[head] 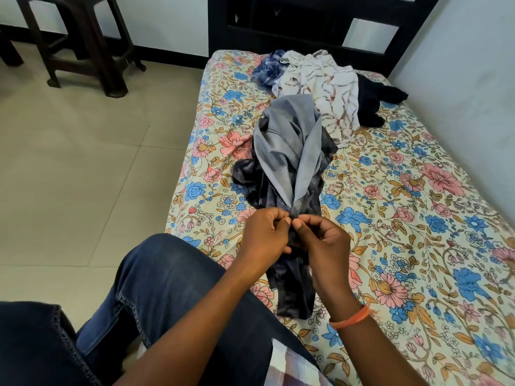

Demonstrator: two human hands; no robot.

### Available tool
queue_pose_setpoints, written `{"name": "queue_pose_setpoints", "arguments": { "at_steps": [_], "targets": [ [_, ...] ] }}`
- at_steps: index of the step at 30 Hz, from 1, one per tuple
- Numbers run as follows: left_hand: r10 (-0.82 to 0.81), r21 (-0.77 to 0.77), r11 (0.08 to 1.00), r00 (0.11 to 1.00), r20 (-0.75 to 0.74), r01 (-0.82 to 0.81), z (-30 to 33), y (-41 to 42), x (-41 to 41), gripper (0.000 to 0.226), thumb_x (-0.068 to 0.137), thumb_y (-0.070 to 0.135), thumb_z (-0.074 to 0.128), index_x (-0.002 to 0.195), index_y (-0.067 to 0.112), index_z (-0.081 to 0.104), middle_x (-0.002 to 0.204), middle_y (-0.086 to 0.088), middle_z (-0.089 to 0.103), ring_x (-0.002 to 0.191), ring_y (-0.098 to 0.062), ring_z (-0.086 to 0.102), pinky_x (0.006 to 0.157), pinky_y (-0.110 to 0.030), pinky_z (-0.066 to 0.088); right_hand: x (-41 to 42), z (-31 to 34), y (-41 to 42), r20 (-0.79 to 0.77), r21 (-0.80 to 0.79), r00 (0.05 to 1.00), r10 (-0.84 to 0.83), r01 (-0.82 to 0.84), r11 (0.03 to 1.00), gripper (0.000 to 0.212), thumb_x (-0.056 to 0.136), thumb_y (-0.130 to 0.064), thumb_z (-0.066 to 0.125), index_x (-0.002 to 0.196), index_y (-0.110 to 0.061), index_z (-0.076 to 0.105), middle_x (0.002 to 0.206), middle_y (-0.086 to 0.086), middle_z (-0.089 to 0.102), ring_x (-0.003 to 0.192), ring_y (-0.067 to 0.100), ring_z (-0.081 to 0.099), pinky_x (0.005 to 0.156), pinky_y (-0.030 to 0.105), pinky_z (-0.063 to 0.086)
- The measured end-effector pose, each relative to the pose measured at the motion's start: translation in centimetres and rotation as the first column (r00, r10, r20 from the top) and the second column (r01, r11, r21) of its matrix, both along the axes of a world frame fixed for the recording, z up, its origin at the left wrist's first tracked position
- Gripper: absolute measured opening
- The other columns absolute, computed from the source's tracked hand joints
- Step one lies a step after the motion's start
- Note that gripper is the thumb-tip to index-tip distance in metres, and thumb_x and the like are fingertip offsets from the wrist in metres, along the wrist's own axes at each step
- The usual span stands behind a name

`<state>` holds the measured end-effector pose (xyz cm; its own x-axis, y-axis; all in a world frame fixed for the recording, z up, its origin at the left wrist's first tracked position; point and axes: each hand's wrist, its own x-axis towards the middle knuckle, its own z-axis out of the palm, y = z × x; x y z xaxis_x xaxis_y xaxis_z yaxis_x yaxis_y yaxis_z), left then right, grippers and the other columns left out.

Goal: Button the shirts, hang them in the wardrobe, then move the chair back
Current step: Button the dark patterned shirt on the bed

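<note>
A limp, crumpled grey and dark tie-dye cotton shirt (287,174) lies lengthwise along the floral-sheeted bed (418,218), near its left edge. The left hand (263,236) and right hand (324,240) both pinch its bunched fabric. More crumpled shirts (320,87) lie near the headboard.

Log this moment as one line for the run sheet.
step: buttoning | left hand: pinches grey shirt | right hand: pinches same shirt | shirt: on bed | pending: other shirts piled near headboard
</note>
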<state>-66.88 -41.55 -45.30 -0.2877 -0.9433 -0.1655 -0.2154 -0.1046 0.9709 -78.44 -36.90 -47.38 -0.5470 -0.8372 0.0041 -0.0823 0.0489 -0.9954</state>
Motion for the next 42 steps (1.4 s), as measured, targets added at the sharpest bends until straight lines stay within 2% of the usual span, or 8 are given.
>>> {"name": "queue_pose_setpoints", "arguments": {
  "at_steps": [4,9,13,21,27,31,36,42],
  "targets": [
    [0.012,-0.024,1.0,1.0,0.017,-0.012,0.1,0.0,0.2,0.017,0.099,0.018,0.055,0.089,0.013,0.067,0.073,-0.01,0.069,0.054,-0.02,0.07,0.052,-0.034,0.055,-0.7,0.1,-0.7,0.306,0.04,0.947,0.094,-0.111,0.993,0.005,0.086,-0.008,0.072,0.091,-0.006,0.073,0.081,0.012,0.073,0.074,0.025,0.067,0.071,0.036,0.056],
    [0.018,0.003,1.0,0.999,-0.049,-0.017,0.0,0.0,-0.2,0.016,0.098,0.017,0.056,0.09,0.009,0.067,0.078,-0.014,0.068,0.055,-0.023,0.068,0.051,-0.037,0.058,-1.2,0.7,-1.1,0.362,0.02,0.915,0.179,-0.2,0.98,0.007,0.089,-0.009,0.065,0.092,-0.003,0.068,0.078,0.01,0.069,0.073,0.021,0.065,0.069,0.034,0.056],
    [0.076,0.199,0.98,0.97,-0.23,-0.03,0.3,0.2,-0.1,0.014,0.098,0.011,0.058,0.09,0.003,0.066,0.076,-0.015,0.058,0.06,-0.029,0.061,0.036,-0.015,0.042,-1.6,1.2,-1.0,0.509,0.017,0.835,0.21,-0.254,0.967,0.015,0.08,-0.012,0.067,0.092,-0.002,0.067,0.082,0.012,0.071,0.077,0.022,0.069,0.069,0.031,0.06],
    [0.04,0.076,0.997,0.984,-0.171,-0.027,-1.3,0.5,-1.1,0.015,0.097,0.015,0.057,0.087,0.012,0.068,0.074,-0.005,0.067,0.056,-0.024,0.069,0.062,-0.059,0.057,-2.1,0.5,-0.2,0.401,0.031,0.905,0.144,-0.17,0.985,0.02,0.076,-0.012,0.074,0.092,0.0,0.072,0.081,0.016,0.073,0.072,0.025,0.069,0.062,0.03,0.058],
    [-0.029,-0.032,0.999,0.998,-0.059,0.027,-1.6,0.4,-1.1,0.013,0.096,0.011,0.056,0.086,0.011,0.063,0.063,-0.004,0.06,0.041,-0.014,0.056,0.04,-0.022,0.046,-3.5,0.1,-1.0,0.643,0.128,0.761,0.086,-0.218,0.967,0.021,0.077,-0.021,0.071,0.091,-0.007,0.068,0.081,0.01,0.069,0.073,0.021,0.064,0.071,0.036,0.055],
    [-0.076,-0.028,0.997,0.997,-0.009,0.075,-3.0,0.4,-1.3,0.008,0.091,0.006,0.056,0.092,0.01,0.063,0.06,0.001,0.056,0.051,-0.016,0.054,0.047,-0.03,0.045,-3.9,0.1,-2.7,0.678,0.204,0.733,-0.058,-0.112,0.973,0.017,0.077,-0.017,0.074,0.09,-0.007,0.068,0.079,0.008,0.067,0.069,0.018,0.062,0.068,0.033,0.054],
    [-0.114,0.098,0.987,0.981,-0.155,0.13,-2.9,-0.6,-1.3,0.047,0.09,0.005,0.059,0.132,0.024,0.049,0.068,-0.008,0.057,0.049,-0.014,0.056,0.047,-0.025,0.042,-4.6,0.6,-5.4,0.745,0.249,0.635,-0.204,0.019,0.968,0.005,0.093,-0.005,0.063,0.088,-0.008,0.064,0.073,0.005,0.067,0.065,0.015,0.059,0.053,0.023,0.056],
    [0.169,0.494,0.864,0.871,-0.461,0.094,-2.0,-3.8,-1.6,0.036,0.095,0.013,0.048,0.128,0.019,0.059,0.092,-0.001,0.067,0.059,-0.011,0.056,0.043,-0.02,0.033,-5.5,1.7,-8.4,0.794,0.243,0.569,-0.213,0.025,0.97,0.011,0.093,-0.01,0.064,0.082,-0.01,0.062,0.057,0.0,0.06,0.054,0.011,0.055,0.069,0.026,0.054]
  ]
}}
